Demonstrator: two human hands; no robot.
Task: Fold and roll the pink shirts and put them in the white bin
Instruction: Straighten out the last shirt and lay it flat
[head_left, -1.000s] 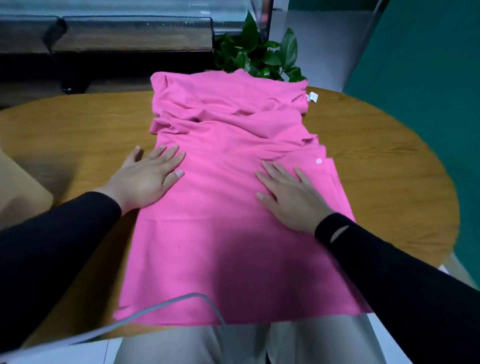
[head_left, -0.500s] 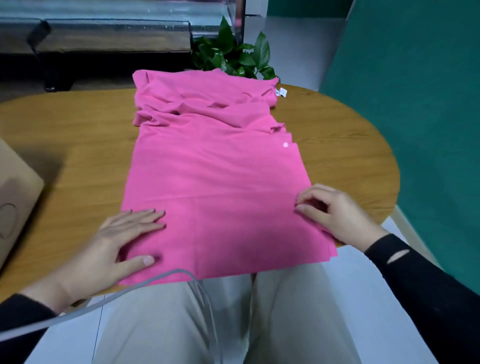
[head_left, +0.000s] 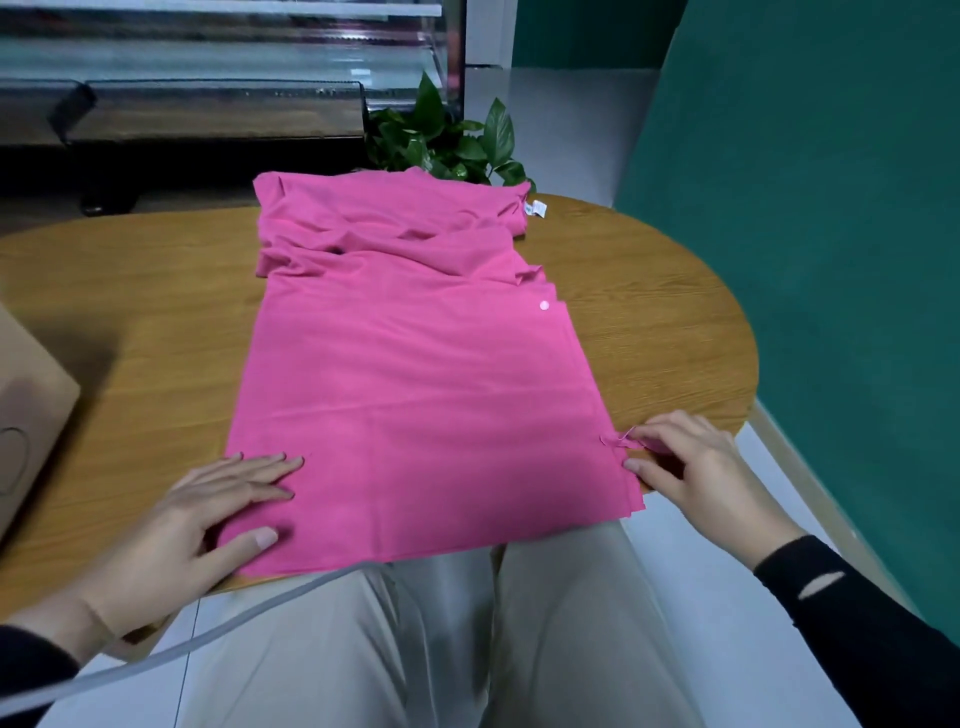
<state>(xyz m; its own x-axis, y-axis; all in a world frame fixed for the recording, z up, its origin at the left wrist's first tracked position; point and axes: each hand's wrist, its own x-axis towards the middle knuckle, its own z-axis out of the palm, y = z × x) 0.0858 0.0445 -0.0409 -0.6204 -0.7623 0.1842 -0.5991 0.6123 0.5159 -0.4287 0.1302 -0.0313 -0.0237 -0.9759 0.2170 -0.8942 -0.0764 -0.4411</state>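
Here left hand (head_left: 208, 512) lies flat, fingers straight, on pink shirt (head_left: 415, 395) near its left edge. Right hand (head_left: 691, 467) pinches the right edge. Bare table (head_left: 649, 322) flanks both sides.

head view | worn on person's head | faces forward and down | close over table (head_left: 649, 312) near edge and lap

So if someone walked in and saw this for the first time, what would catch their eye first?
First the bright pink shirt, folded into a long strip down the middle of the wooden table, its far end bunched up. Next the two hands at its near end: the left hand lies flat on the near left corner, and the right hand pinches the right edge. A leafy green plant stands behind the table's far edge.
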